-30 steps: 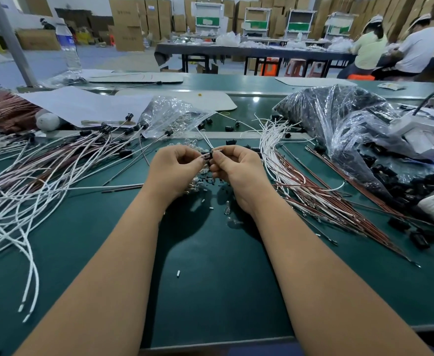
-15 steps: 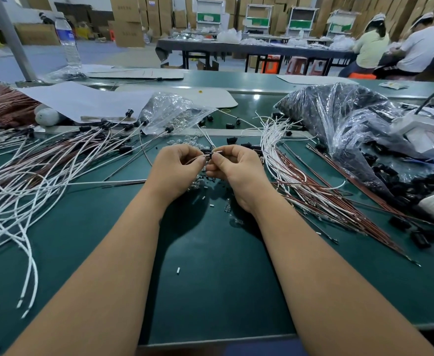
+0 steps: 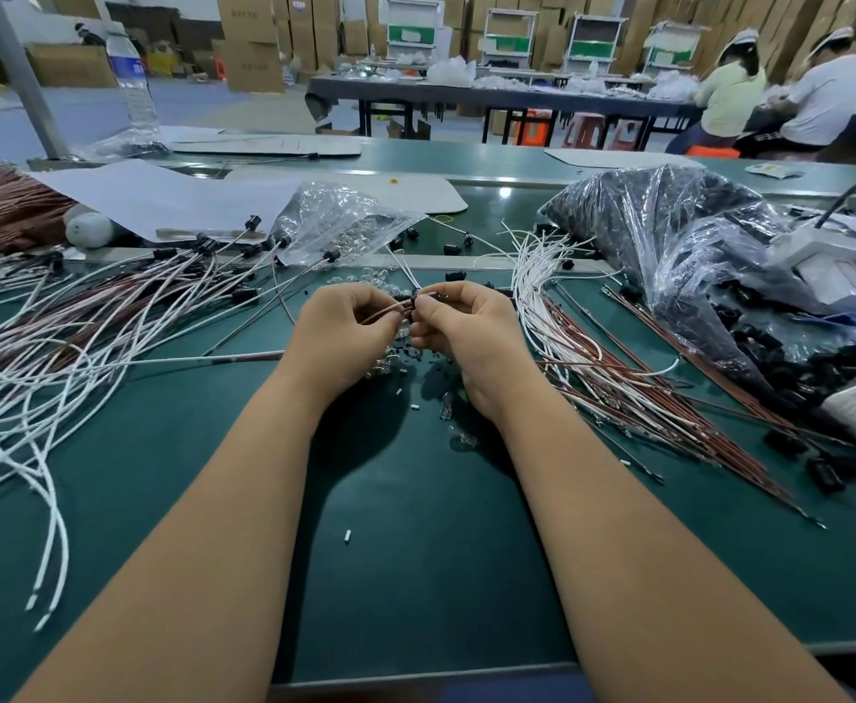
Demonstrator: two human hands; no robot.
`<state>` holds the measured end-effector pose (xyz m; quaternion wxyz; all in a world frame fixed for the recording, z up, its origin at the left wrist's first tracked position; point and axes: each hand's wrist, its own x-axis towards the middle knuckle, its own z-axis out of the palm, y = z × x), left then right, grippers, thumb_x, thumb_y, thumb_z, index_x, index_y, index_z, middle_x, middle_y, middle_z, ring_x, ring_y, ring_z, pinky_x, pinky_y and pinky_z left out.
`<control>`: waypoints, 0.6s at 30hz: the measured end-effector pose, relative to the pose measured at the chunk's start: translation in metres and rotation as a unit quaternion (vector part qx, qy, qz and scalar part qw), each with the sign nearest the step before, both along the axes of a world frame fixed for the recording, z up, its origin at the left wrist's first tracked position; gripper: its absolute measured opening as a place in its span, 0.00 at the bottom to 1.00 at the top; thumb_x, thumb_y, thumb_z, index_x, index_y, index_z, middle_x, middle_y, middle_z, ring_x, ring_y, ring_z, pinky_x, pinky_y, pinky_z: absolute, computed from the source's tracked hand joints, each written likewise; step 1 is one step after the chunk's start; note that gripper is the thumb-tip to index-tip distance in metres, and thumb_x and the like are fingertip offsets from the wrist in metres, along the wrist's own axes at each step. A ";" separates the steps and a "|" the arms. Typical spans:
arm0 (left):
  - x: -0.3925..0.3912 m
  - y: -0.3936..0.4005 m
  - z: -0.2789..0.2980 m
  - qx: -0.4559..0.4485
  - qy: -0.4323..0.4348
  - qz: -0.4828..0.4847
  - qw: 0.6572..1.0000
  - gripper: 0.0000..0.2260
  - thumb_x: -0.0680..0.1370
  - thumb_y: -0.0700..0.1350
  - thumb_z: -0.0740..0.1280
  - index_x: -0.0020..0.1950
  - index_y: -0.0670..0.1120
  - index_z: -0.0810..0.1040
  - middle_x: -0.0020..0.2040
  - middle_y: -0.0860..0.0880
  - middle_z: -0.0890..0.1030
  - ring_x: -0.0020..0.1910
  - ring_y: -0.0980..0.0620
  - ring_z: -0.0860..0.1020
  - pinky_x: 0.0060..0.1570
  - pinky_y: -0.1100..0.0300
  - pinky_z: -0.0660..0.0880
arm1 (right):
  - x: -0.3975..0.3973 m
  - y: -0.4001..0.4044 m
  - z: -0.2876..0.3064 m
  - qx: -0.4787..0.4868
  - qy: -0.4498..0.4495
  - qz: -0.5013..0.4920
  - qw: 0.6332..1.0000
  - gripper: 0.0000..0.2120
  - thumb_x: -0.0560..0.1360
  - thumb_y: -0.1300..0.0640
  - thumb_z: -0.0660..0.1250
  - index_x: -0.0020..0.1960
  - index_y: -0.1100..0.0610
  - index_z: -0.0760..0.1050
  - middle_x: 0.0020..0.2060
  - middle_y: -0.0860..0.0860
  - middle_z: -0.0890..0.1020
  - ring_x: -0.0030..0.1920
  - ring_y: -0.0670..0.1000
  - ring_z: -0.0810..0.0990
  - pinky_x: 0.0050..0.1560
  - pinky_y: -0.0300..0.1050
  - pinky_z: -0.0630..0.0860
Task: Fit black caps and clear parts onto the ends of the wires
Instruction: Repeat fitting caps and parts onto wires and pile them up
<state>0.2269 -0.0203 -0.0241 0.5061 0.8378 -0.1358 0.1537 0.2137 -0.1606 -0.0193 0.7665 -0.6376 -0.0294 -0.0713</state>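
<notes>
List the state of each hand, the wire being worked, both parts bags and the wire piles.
left hand: pinching brown wire
right hand: pinching black cap
brown wire: held between hands
black cap: at wire end
clear-parts bag: lying open
black-caps bag: full
capped wires: piled left
uncapped wires: piled right

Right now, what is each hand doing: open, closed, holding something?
Left hand: pinching the thin brown wire.
Right hand: pinching the small black cap at that wire's end.

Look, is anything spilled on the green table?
Yes. Small clear bulbs and tiny white bits lie loose on the green table below the hands, away from their bag. They look spilled.
</notes>
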 end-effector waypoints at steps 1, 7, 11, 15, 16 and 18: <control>-0.001 -0.001 0.001 0.002 -0.001 -0.009 1.000 0.03 0.75 0.40 0.70 0.42 0.47 0.82 0.32 0.53 0.79 0.28 0.61 0.72 0.34 0.65 0.68 | -0.001 0.000 0.000 -0.003 -0.001 0.002 1.000 0.04 0.75 0.68 0.68 0.43 0.61 0.77 0.33 0.54 0.81 0.30 0.46 0.80 0.33 0.38 0.77; -0.002 -0.002 0.004 -0.022 -0.005 -0.001 1.000 0.07 0.75 0.39 0.69 0.39 0.49 0.81 0.29 0.54 0.76 0.26 0.63 0.68 0.30 0.68 0.65 | -0.004 0.000 0.005 -0.018 -0.013 -0.002 1.000 0.06 0.74 0.70 0.68 0.47 0.62 0.77 0.36 0.56 0.81 0.29 0.47 0.79 0.32 0.39 0.77; -0.004 0.000 0.004 -0.028 -0.004 -0.003 1.000 0.05 0.76 0.40 0.69 0.41 0.48 0.81 0.31 0.50 0.77 0.26 0.59 0.68 0.29 0.67 0.65 | -0.004 -0.009 0.010 0.017 -0.010 -0.035 0.999 0.08 0.75 0.70 0.61 0.46 0.62 0.77 0.35 0.56 0.81 0.29 0.47 0.78 0.32 0.40 0.78; -0.005 0.001 0.004 -0.027 -0.004 -0.003 1.000 0.05 0.76 0.40 0.69 0.42 0.47 0.81 0.31 0.50 0.77 0.25 0.60 0.68 0.28 0.68 0.65 | -0.004 -0.013 0.009 0.005 -0.019 -0.057 0.998 0.07 0.74 0.70 0.63 0.44 0.62 0.79 0.35 0.55 0.81 0.31 0.48 0.79 0.33 0.39 0.78; -0.005 0.001 0.004 -0.026 -0.005 -0.003 1.000 0.05 0.76 0.40 0.69 0.42 0.47 0.81 0.31 0.50 0.77 0.25 0.60 0.68 0.28 0.68 0.65 | -0.004 -0.012 0.009 -0.015 -0.028 -0.066 0.997 0.06 0.74 0.69 0.65 0.44 0.61 0.79 0.34 0.54 0.81 0.31 0.47 0.79 0.33 0.39 0.77; -0.005 0.001 0.004 -0.023 -0.009 -0.004 1.000 0.05 0.76 0.39 0.69 0.42 0.47 0.81 0.30 0.51 0.76 0.25 0.61 0.68 0.28 0.69 0.65 | -0.003 -0.012 0.008 -0.054 -0.047 -0.082 0.994 0.05 0.74 0.68 0.67 0.43 0.60 0.79 0.33 0.53 0.81 0.31 0.46 0.79 0.34 0.38 0.77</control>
